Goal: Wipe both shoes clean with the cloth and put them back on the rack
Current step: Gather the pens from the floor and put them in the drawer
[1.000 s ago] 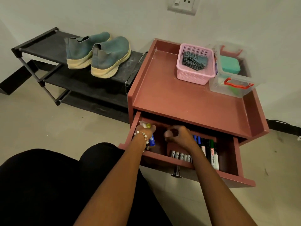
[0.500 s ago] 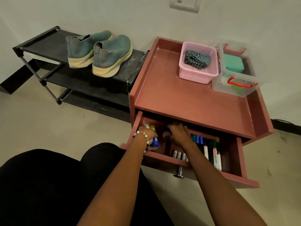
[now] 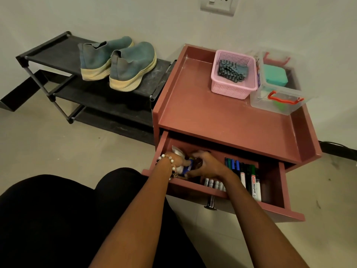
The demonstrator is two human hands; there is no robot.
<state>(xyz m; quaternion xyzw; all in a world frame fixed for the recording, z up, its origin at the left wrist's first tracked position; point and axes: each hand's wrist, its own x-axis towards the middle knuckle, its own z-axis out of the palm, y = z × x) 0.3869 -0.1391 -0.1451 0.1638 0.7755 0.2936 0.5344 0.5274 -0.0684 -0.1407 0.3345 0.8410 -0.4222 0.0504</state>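
Right hand (image 3: 205,167) shifted leftward, fingers spread; left hand (image 3: 174,161) grips blue-white tubes (image 3: 186,168).

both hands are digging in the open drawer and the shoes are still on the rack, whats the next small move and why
Probably draw the right hand out of the drawer and reach for the patterned cloth in the pink basket. The two shoes sit untouched on the rack, and the drawer shows only markers and small items, no cloth.
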